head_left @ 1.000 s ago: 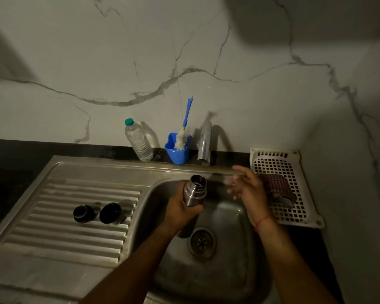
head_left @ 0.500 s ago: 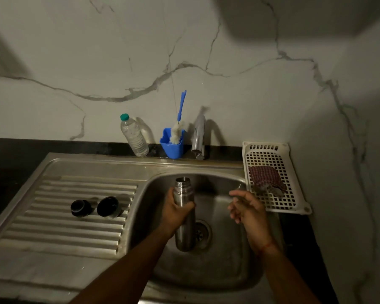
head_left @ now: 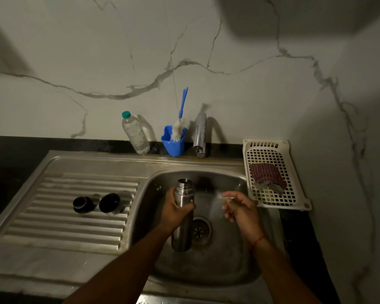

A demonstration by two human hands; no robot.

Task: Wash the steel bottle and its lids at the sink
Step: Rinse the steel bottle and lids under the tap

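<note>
Left hand (head_left: 176,212) was wrapped round the upper part of the steel bottle (head_left: 183,194), thumb on the near side and fingers curled across the front, holding it roughly upright down in the sink (head_left: 228,262). The bottle's mouth was uncapped and pointed up toward the back wall. Its base sat low in the basin, just left of the drain (head_left: 199,231), though I couldn't tell if it actually touched the bottom or what was inside. Right hand (head_left: 241,210) hung over the basin a bit to the right of the bottle, not touching it, fingers loosely bent and spread, gripping nothing, with a red thread round the wrist. Both forearms came in from the bottom edge. The two dark lids (head_left: 82,204) (head_left: 110,203) sat side by side on the ribbed drainboard (head_left: 53,229), left of the basin and well apart from the hands. Along the back ledge: a clear plastic bottle (head_left: 136,133) with a teal cap, leaning a little; a blue cup (head_left: 173,143) with a brush (head_left: 180,119) standing in it, white bristles down and blue handle up; then the tap (head_left: 200,133). Right of the sink was a white basket (head_left: 272,145) with a checked cloth (head_left: 267,175) bunched up in it.
</note>
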